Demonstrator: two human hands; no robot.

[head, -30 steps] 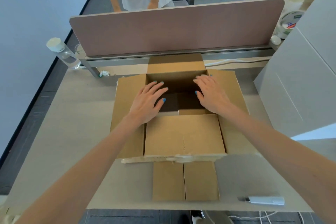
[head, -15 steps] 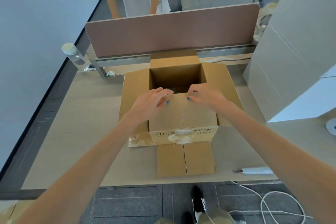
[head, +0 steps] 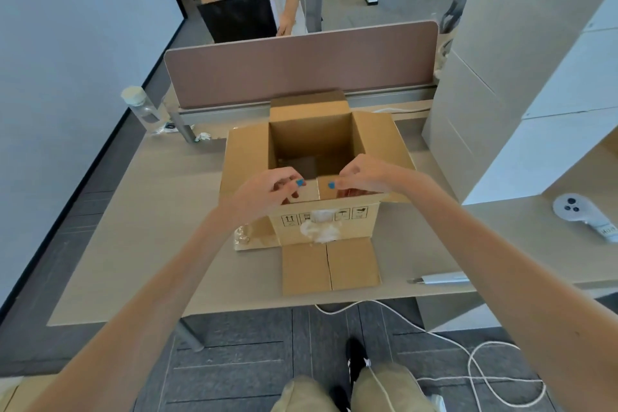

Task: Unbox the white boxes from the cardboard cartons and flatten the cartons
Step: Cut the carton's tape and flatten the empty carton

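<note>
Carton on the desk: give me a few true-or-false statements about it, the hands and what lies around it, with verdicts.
1. The left hand and the right hand both pinch cardboard at the near side of the carton. True.
2. The carton lies flattened on the desk. False: it stands upright with its top open.
3. The box cutter lies on the desk to the right of the carton. True.
4. The water bottle stands inside the carton. False: it stands by the desk's far left corner, apart from the carton.
</note>
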